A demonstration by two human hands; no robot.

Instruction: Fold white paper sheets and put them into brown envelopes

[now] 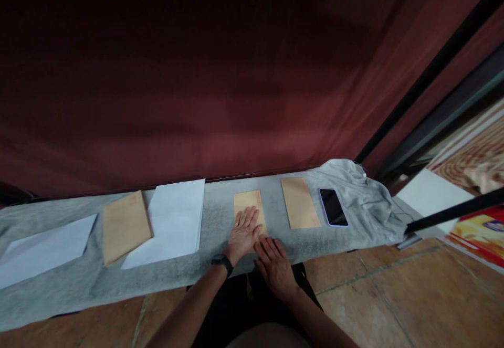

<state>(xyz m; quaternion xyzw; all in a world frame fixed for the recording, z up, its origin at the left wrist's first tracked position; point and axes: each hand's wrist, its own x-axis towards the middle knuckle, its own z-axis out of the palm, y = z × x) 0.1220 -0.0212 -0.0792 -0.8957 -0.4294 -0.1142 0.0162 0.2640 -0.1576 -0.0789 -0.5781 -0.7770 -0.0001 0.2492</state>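
A brown paper envelope (244,199) lies on the grey cloth directly before me, its short side towards me. My left hand (242,236) rests flat on it with the fingers stretched out, covering its middle and lower left part. At the envelope's near right corner is my right hand (276,270), palm down, its fingers extended and its fingertips at the paper edge. Neither hand grips anything that I can see. To the right lies another brown envelope (300,203), apart from both hands.
Grey cloth (218,206) covers the long narrow surface. A phone (333,207) lies right of the envelopes. On the left are white paper sheets (177,217), a stack of brown envelopes (126,224) and more white paper (47,248). A dark red curtain (252,101) hangs behind.
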